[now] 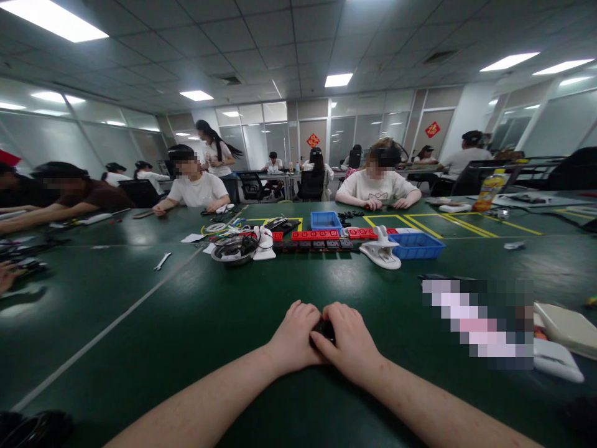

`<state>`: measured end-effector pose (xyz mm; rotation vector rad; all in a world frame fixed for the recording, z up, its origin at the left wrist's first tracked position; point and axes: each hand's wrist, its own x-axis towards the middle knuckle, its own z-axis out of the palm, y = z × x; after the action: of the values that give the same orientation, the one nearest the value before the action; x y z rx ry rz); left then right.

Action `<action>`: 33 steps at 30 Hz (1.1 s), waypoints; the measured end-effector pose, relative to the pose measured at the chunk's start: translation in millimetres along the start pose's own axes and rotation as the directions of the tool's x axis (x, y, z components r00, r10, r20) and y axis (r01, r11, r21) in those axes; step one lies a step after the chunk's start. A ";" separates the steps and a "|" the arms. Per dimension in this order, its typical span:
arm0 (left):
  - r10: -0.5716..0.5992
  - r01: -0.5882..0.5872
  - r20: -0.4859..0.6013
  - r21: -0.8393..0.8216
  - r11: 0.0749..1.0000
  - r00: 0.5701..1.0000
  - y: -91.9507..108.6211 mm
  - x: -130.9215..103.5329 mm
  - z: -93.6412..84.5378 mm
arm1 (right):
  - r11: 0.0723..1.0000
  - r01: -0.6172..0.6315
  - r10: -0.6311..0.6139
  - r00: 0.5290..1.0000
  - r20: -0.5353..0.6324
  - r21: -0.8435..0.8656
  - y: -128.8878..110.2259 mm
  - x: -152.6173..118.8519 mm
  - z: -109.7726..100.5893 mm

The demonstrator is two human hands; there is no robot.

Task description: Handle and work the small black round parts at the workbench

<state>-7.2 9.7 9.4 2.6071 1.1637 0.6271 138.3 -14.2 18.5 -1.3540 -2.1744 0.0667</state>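
Note:
Low over the green tabletop point(233, 323), my left hand point(295, 336) and my right hand point(351, 342) meet in the middle of the view. Between them is a small dark, rounded black object point(326, 331), mostly covered by my fingers, so its kind cannot be made out. The left fingers curl over its far left side. My right hand wraps it from the right, with the thumb lying across its near side. Both hands are closed on it and rest at or just above the table.
Ahead lie red and black power strips point(314, 235), a blue bin point(417, 245), a smaller blue bin point(325, 220), white clip stands point(381, 249) and a metal bowl of cables point(232, 250). A wrench point(162, 261) lies left. A drink bottle point(489, 191) stands far right. Several people sit around.

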 end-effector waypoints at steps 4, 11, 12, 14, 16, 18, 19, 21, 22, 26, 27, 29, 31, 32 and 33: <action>-0.014 0.015 0.019 -0.030 0.999 1.000 -1.9 1.5 -1.5 | 0.998 0.053 -0.054 0.998 0.012 0.025 0.7 0.7 -3.5; 0.082 -0.056 0.115 -0.215 0.975 0.990 -13.2 2.1 -4.1 | 0.931 0.262 -0.278 0.960 0.026 0.254 0.8 -0.6 -13.2; 0.104 -0.072 0.127 -0.233 0.970 0.986 -15.5 2.4 -3.7 | 0.909 0.300 -0.317 0.948 0.011 0.290 -0.1 -1.5 -13.8; 0.142 -0.104 0.144 -0.245 0.964 0.979 -19.2 3.0 -3.1 | 0.858 0.377 -0.395 0.918 -0.023 0.350 -2.4 -3.4 -13.9; 0.163 -0.121 0.160 -0.243 0.962 0.974 -21.1 3.7 -3.1 | 0.811 0.432 -0.446 0.893 -0.061 0.395 -5.0 -5.2 -12.7; 0.166 -0.122 0.180 -0.234 0.964 0.969 -21.3 4.2 -3.8 | 0.783 0.456 -0.457 0.883 -0.106 0.423 -7.1 -6.6 -11.2; 0.165 -0.119 0.193 -0.228 0.966 0.967 -21.0 4.4 -4.3 | 0.775 0.461 -0.455 0.882 -0.124 0.433 -7.7 -7.0 -10.7; 0.169 -0.123 0.209 -0.214 0.969 0.963 -20.3 4.4 -4.9 | 0.764 0.464 -0.449 0.882 -0.147 0.448 -8.2 -7.7 -11.0; 0.176 -0.132 0.209 -0.206 0.970 0.962 -19.9 4.2 -5.1 | 0.762 0.463 -0.446 0.882 -0.152 0.452 -8.1 -8.0 -11.9; 0.199 -0.168 0.170 -0.177 0.970 0.965 -17.4 2.0 -5.8 | 0.796 0.464 -0.445 0.884 -0.142 0.390 -5.8 -7.9 -17.5; 0.193 -0.165 0.160 -0.177 0.970 0.968 -16.4 1.4 -6.0 | 0.820 0.450 -0.431 0.892 -0.135 0.355 -5.0 -7.4 -18.1; 0.173 -0.146 0.144 -0.177 0.973 0.974 -13.7 0.5 -6.3 | 0.880 0.386 -0.369 0.922 -0.115 0.275 -3.0 -5.4 -17.4; 0.144 -0.122 0.128 -0.163 0.979 0.981 -10.3 0.2 -5.5 | 0.939 0.287 -0.275 0.958 -0.084 0.192 -0.6 -2.8 -14.0; 0.122 -0.103 0.120 -0.147 0.984 0.985 -8.3 0.2 -4.6 | 0.960 0.237 -0.230 0.971 -0.063 0.149 0.6 -1.5 -11.8; 0.091 -0.077 0.109 -0.126 0.989 0.990 -6.3 0.2 -3.3 | 0.976 0.190 -0.186 0.981 -0.044 0.106 1.8 -0.3 -9.6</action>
<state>-12.8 14.1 10.2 2.5622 0.9552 0.5385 144.6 -15.9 25.8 -1.0760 -2.2255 0.0887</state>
